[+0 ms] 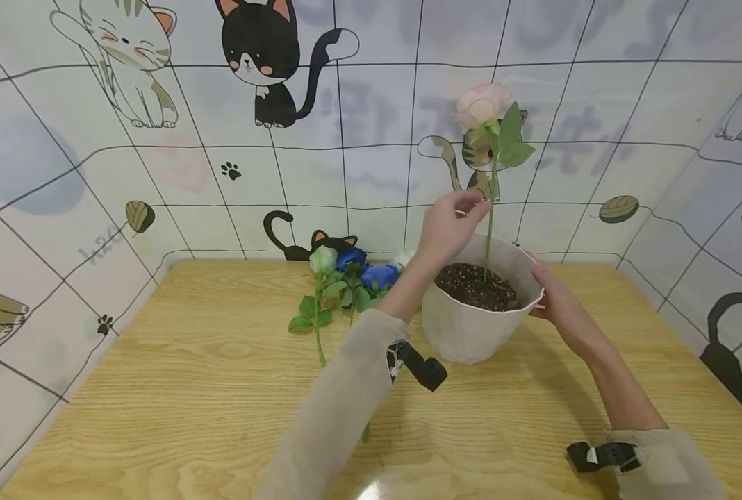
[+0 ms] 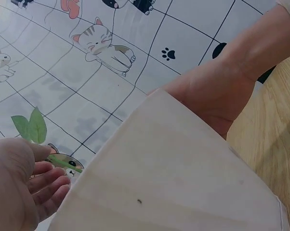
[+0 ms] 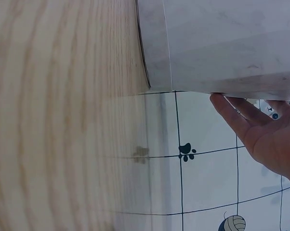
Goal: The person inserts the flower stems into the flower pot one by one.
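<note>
Pale sleeve (image 1: 336,406) foremost, the left hand (image 1: 446,228) is apparently pinching the pink rose (image 1: 499,139) by its upright stem, right of the palm, above soil (image 1: 471,288) in the pot (image 1: 465,335), while the right hand (image 1: 563,305) is pressing straight fingers against its wall.

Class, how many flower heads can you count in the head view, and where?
5: pink rose above the pot; then, left to right on the table, whitish flower, blue flower, second blue flower and white flower, partly behind the left arm. More may be hidden.
</note>
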A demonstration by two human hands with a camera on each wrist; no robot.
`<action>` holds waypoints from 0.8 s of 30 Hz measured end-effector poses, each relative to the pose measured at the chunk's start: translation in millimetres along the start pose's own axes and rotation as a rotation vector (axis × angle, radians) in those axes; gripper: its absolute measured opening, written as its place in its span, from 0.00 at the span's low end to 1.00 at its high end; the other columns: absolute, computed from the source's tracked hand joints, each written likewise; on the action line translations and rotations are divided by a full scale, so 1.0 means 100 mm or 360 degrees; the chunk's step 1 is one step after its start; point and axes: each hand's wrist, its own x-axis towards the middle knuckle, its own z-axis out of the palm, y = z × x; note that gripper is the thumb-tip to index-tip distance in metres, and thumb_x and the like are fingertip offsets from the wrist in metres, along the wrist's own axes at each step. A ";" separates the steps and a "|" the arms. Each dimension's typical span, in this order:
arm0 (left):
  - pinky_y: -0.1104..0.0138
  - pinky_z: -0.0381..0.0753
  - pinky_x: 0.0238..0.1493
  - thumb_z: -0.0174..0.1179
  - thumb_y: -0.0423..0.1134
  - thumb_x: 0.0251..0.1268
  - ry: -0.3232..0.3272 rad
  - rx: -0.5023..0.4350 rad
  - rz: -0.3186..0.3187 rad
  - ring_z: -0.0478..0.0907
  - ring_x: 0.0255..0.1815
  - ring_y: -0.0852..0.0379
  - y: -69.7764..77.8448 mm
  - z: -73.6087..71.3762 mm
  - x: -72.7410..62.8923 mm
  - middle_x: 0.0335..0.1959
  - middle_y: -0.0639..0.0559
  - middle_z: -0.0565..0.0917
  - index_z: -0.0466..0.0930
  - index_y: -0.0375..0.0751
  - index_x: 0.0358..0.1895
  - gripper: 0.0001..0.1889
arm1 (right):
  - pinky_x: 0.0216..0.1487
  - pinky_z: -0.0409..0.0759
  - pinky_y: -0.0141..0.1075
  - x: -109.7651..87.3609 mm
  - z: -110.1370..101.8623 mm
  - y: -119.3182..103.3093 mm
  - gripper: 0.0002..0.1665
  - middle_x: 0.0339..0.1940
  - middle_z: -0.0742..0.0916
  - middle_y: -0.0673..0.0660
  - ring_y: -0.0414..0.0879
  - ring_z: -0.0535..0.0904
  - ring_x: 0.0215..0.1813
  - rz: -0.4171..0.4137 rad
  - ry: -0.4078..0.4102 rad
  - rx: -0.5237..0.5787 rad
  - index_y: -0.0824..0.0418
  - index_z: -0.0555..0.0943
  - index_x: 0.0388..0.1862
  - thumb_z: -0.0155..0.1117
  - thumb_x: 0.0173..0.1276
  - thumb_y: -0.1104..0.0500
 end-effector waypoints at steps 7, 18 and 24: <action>0.79 0.78 0.46 0.60 0.41 0.75 -0.0026 -0.0095 0.0055 0.83 0.43 0.60 0.02 -0.12 -0.11 0.46 0.46 0.88 0.84 0.35 0.55 0.15 | 0.53 0.78 0.25 -0.01 0.01 -0.02 0.38 0.78 0.59 0.70 0.32 0.73 0.61 0.0010 0.0001 -0.0001 0.53 0.43 0.85 0.26 0.84 0.38; 0.71 0.84 0.43 0.59 0.38 0.76 -0.0119 -0.0380 -0.0077 0.85 0.45 0.46 -0.06 -0.35 -0.44 0.47 0.45 0.87 0.82 0.36 0.58 0.14 | 0.53 0.79 0.26 -0.01 0.02 0.00 0.38 0.77 0.60 0.70 0.32 0.73 0.60 -0.0014 0.0008 0.0038 0.53 0.44 0.85 0.27 0.84 0.38; 0.67 0.85 0.45 0.59 0.39 0.76 -0.0105 -0.0395 -0.0128 0.85 0.46 0.45 -0.12 -0.46 -0.57 0.47 0.47 0.87 0.82 0.38 0.58 0.14 | 0.53 0.79 0.26 0.00 0.02 0.00 0.38 0.77 0.60 0.70 0.32 0.73 0.60 -0.0005 0.0014 0.0038 0.52 0.44 0.85 0.27 0.84 0.38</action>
